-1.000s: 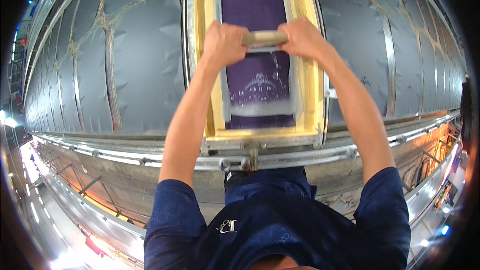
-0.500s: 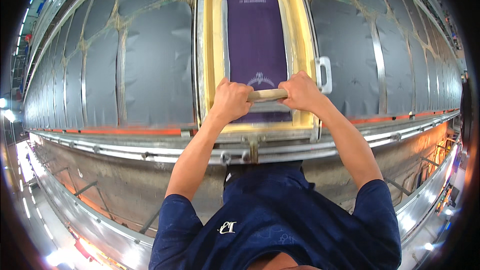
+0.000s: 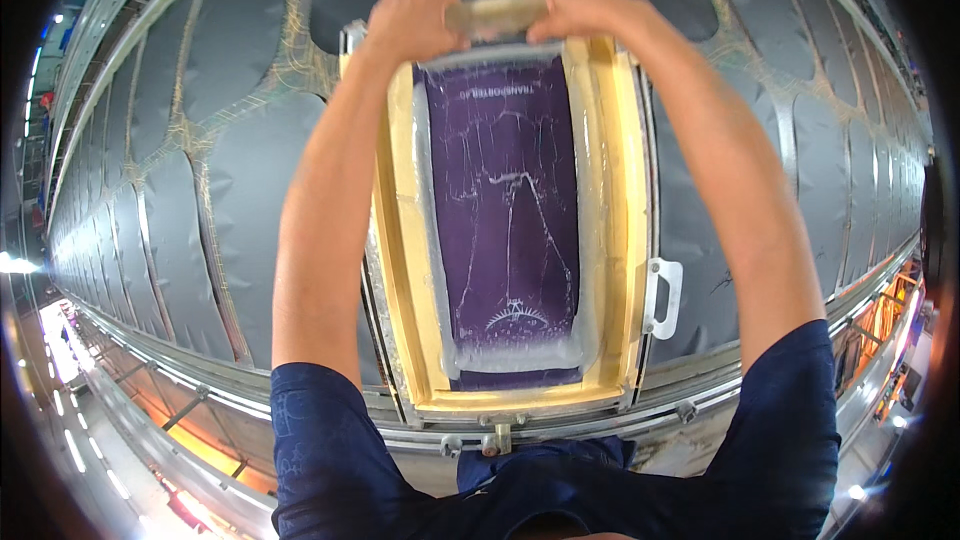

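My left hand point(image 3: 415, 22) and my right hand point(image 3: 582, 5) are both closed round the ends of a squeegee with a wooden handle point(image 3: 497, 16). It spans the far end of a printing screen point(image 3: 628, 240) with a yellow-lined frame. Dark purple mesh point(image 3: 505, 230) fills the middle, with pale letters at the far end, thin whitish lines in the centre and a small arc-shaped emblem towards me. Greyish, translucent film borders the mesh. The squeegee's lower edge is partly hidden by its handle and slightly blurred.
A white pull handle point(image 3: 666, 298) sticks out from the frame's right side. Dark grey sheets point(image 3: 255, 230) line the long table on both sides, with shiny gaps between them. A metal rail point(image 3: 420, 437) with clamps runs along the near edge.
Both hands have moved the squeegee away from me, from the near end of the screen to its far end. The whitish lines on the purple mesh now show. My view has shifted forward.
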### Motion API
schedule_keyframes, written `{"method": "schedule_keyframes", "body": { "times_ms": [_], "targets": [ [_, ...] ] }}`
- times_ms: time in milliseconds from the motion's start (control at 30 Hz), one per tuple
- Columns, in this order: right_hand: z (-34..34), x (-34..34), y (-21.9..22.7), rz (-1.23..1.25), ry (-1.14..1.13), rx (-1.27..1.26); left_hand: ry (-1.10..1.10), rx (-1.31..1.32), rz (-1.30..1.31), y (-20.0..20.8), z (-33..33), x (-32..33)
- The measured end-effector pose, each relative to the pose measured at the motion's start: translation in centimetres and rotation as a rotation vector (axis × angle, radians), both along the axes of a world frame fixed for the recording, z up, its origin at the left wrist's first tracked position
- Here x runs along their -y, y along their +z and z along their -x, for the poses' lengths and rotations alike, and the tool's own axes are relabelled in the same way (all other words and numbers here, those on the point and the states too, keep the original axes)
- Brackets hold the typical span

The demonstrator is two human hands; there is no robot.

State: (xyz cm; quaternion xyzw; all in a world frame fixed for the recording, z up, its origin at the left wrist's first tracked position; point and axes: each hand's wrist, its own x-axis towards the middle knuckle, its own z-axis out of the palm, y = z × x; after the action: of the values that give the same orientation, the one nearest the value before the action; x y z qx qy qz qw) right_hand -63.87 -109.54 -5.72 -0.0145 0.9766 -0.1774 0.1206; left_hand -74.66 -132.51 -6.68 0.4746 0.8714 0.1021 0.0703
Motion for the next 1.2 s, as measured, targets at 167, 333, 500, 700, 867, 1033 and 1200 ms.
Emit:
{"method": "schedule_keyframes", "body": {
  "times_ms": [167, 333, 500, 700, 867, 1033, 1200],
  "targets": [
    [1.2, -0.4, -0.2, -0.043, 0.044, 0.009, 0.081, 0.069, 0.006, -0.1, 0.6, -0.3],
    [-1.5, 0.9, -1.2, -0.032, 0.039, -0.034, 0.061, -0.007, -0.013, -0.1, -2.4, 1.3],
    [-10.7, 6.3, -1.1, 0.048, -0.005, 0.004, 0.057, 0.088, -0.027, -0.1, -11.0, 6.0],
    [-27.5, 15.0, -0.3, 0.036, -0.027, 0.012, 0.0, 0.039, -0.062, -0.6, -27.6, 14.5],
    [-39.2, 21.0, -0.8, -0.02, 0.065, -0.076, 0.004, 0.042, -0.22, -1.1, -39.2, 20.8],
    [-38.8, 17.9, 1.6, 0.262, -0.4, -0.126, 0.053, -0.021, -0.172, 0.3, -41.6, 22.2],
    [-37.9, 8.6, -6.5, 0.138, -1.055, -0.339, -0.018, -0.101, -0.117, 0.4, -41.4, 21.6]
  ]
}}
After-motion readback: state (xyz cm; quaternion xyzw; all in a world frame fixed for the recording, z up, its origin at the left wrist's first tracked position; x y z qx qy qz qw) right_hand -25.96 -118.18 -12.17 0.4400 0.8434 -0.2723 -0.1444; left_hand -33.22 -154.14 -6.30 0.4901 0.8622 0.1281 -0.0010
